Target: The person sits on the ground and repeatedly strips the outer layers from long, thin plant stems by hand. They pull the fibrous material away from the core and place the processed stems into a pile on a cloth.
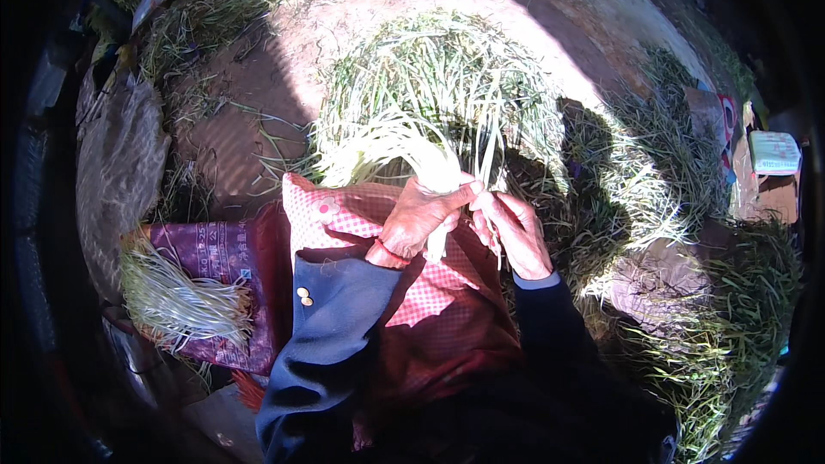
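My left hand (416,216) grips a thick bunch of pale, long-stemmed greens (437,164) above my lap. Their stem ends poke out below the fist, while the leafy ends arch over to the left. Close by on the right, my right hand (512,225) pinches a few thin stalks (491,135) that stand up from the fingers. The fingertips of both hands meet or nearly meet. A red-and-white checked apron (419,306) covers my lap under the hands.
A large heap of cut greens (445,58) lies on the earthen floor ahead. More greens (715,361) are piled at right. On the left, a bundle of pale stalks (187,303) rests on a purple printed sack (219,245). A small white-and-green package (775,153) sits far right.
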Demonstrator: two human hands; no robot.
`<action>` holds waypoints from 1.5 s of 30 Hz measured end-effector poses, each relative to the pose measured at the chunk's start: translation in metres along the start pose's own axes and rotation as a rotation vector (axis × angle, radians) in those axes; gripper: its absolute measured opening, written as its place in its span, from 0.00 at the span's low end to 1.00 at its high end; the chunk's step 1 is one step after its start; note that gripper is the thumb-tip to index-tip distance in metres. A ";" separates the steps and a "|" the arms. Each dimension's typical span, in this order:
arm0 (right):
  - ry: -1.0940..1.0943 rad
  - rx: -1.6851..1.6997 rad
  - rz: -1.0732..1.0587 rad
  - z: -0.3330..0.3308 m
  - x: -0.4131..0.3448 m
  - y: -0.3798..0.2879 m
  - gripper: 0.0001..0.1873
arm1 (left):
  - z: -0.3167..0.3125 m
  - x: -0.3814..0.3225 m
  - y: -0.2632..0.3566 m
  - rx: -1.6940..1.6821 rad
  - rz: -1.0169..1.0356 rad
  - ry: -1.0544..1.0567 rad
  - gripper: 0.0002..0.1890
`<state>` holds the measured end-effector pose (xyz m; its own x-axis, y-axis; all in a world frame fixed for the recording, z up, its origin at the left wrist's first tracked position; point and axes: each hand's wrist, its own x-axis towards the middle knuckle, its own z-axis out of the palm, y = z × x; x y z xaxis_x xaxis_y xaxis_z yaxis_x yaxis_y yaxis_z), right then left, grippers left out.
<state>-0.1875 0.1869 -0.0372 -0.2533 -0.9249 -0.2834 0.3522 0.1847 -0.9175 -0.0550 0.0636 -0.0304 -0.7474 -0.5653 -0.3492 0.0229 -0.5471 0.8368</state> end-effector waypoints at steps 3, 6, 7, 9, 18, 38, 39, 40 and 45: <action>0.053 0.112 -0.023 0.002 0.003 0.005 0.16 | 0.002 0.003 -0.004 -0.068 0.058 -0.019 0.07; 0.132 0.289 -0.017 0.006 0.002 0.010 0.15 | 0.003 0.006 -0.006 -0.090 0.069 0.057 0.08; 0.138 0.322 -0.018 0.008 0.002 0.011 0.16 | 0.002 0.006 -0.005 -0.146 0.100 0.026 0.09; 0.154 0.237 -0.066 0.011 0.002 0.011 0.17 | 0.000 0.007 -0.004 -0.128 0.110 0.085 0.10; 0.324 -0.412 -0.382 -0.002 -0.027 0.020 0.05 | -0.008 0.008 0.010 -0.217 0.247 0.112 0.11; 0.100 -0.578 -0.342 -0.019 -0.018 0.003 0.16 | -0.028 0.009 0.021 -0.299 0.112 0.054 0.12; -0.044 -0.471 -0.349 -0.012 -0.003 -0.005 0.16 | -0.028 0.009 0.020 -0.322 0.097 0.028 0.12; -0.084 -0.311 -0.292 -0.002 0.005 -0.009 0.16 | -0.029 0.010 0.020 -0.324 0.084 0.024 0.12; -0.195 -0.226 -0.144 0.012 0.025 -0.016 0.15 | -0.031 0.012 0.018 -0.321 0.087 -0.002 0.13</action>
<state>-0.1882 0.1566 -0.0264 -0.1011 -0.9890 -0.1080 0.1106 0.0968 -0.9891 -0.0429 0.0274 -0.0327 -0.7349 -0.6170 -0.2814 0.2939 -0.6637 0.6878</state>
